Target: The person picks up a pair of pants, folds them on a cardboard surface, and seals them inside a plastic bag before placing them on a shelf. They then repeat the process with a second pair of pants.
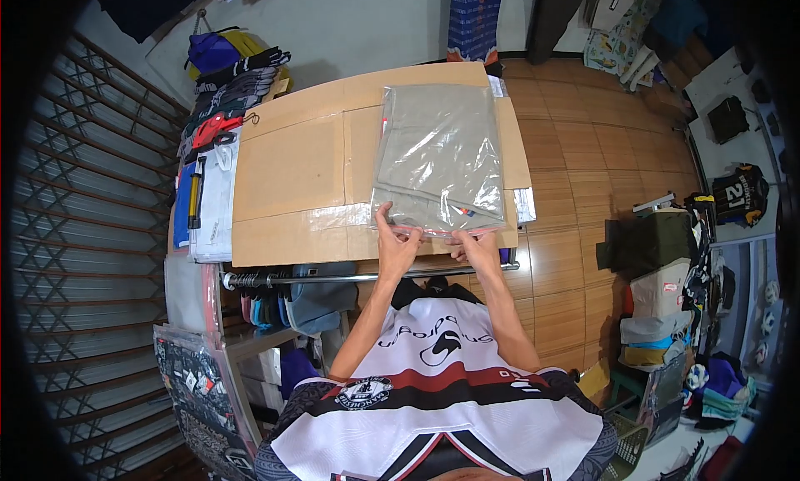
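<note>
A grey-green folded garment in a clear plastic bag (437, 152) lies on a cardboard sheet (287, 168). The bag's near edge has a reddish strip and faces the person's body. My left hand (397, 239) pinches this edge near its left part, with the index finger stretched up over the plastic. Further right, my right hand (473, 249) grips the same edge between thumb and fingers. A small coloured mark shows on the garment near the right hand.
Folded clothes (237, 85) are stacked beyond the cardboard's left end. A metal rail (333, 274) with hanging clothes runs below the near edge. Tiled floor (575, 189) lies to the right, with piled garments (654, 248) beyond it.
</note>
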The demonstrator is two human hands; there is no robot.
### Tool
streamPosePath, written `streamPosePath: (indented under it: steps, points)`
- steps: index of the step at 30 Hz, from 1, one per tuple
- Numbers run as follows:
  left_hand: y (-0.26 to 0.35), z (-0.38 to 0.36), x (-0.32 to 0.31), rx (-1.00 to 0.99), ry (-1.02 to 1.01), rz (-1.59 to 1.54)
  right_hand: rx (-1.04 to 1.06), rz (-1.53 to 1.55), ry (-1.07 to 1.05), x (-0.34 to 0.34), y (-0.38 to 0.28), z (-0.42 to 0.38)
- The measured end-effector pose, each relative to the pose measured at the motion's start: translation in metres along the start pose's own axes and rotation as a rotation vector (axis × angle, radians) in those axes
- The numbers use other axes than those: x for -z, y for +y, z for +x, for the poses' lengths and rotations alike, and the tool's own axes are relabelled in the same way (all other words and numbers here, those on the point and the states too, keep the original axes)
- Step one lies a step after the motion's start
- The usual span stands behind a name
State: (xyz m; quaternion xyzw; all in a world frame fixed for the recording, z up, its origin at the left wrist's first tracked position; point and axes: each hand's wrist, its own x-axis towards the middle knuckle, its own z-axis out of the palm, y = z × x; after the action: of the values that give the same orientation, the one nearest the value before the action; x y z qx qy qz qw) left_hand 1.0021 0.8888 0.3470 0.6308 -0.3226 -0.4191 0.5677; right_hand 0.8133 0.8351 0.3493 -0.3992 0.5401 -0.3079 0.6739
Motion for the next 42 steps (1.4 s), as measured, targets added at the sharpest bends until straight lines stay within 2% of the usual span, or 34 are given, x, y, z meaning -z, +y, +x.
streamPosePath:
  steps: [7,17,26,31,34,36,37,40,42]
  points:
    - [-0.001,-0.001,0.004,0.013,0.048,-0.086,0.006,0.047,0.066,0.001,-0.001,-0.004]
    - [-0.006,0.01,0.068,0.128,0.215,-0.116,0.026,0.122,0.25,0.048,0.007,-0.015]
    - [-0.01,0.016,0.097,0.135,0.178,-0.138,0.012,0.192,0.356,0.049,0.003,-0.026]
    - [-0.008,0.02,0.112,0.093,0.084,0.002,-0.006,0.009,0.382,0.053,-0.004,-0.03]
    - [-0.008,0.031,0.119,-0.009,0.083,0.074,0.303,-0.459,0.582,0.06,0.004,-0.013]
    - [-0.014,0.043,0.12,-0.123,0.099,0.092,0.389,-0.605,0.68,0.056,-0.01,-0.005]
    - [-0.01,0.048,0.118,-0.078,0.064,0.044,0.43,-0.677,0.724,0.049,-0.02,0.001]
    - [0.001,0.059,0.105,-0.034,-0.021,0.023,0.404,-0.554,0.652,0.038,-0.035,0.023]
    - [0.009,0.064,0.096,-0.015,-0.025,0.068,0.339,-0.577,0.592,0.039,-0.038,0.038]
